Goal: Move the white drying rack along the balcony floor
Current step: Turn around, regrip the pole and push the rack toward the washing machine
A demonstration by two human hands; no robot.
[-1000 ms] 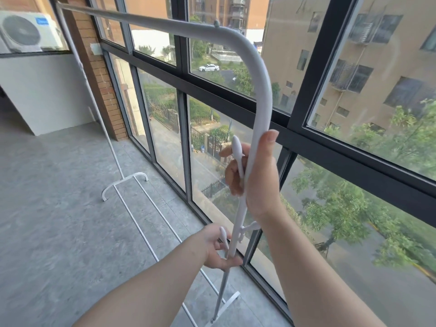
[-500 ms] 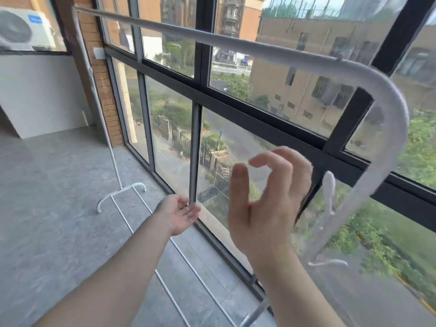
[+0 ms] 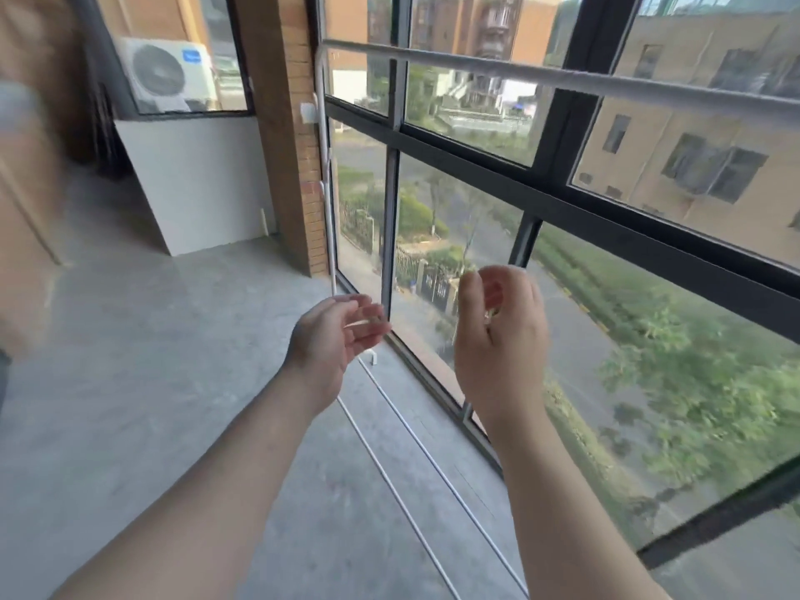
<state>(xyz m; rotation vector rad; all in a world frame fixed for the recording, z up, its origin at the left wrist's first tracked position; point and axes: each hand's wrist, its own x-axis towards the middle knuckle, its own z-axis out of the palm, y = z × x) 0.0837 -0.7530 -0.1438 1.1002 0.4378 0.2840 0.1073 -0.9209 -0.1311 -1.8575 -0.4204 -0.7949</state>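
I see both hands raised in front of the camera with nothing in them. The left hand (image 3: 335, 335) is turned palm up and inward, its fingers loosely extended and close together, slightly curled at the tips. The right hand (image 3: 498, 339) shows its back to the camera, with the fingers curled forward toward the thumb in a loose hollow that holds no object; motion blur at the fingertips prevents me from telling whether thumb and fingers touch. Neither hand is in contact with the white drying rack (image 3: 541, 73). The rack stands just beside the window (image 3: 558, 188), parallel to the glass. Its top rail runs from the upper right of the view to a rounded corner near the brick pillar (image 3: 294, 166), where the far upright (image 3: 327, 201) descends to the balcony floor (image 3: 130, 383). Two thin white bottom rails (image 3: 433, 474) run along the floor below and between my forearms, ending at a white foot partly hidden behind the left hand. An air-conditioner unit (image 3: 166, 73) sits behind the glass at the far end, above a white wall panel (image 3: 199, 179).
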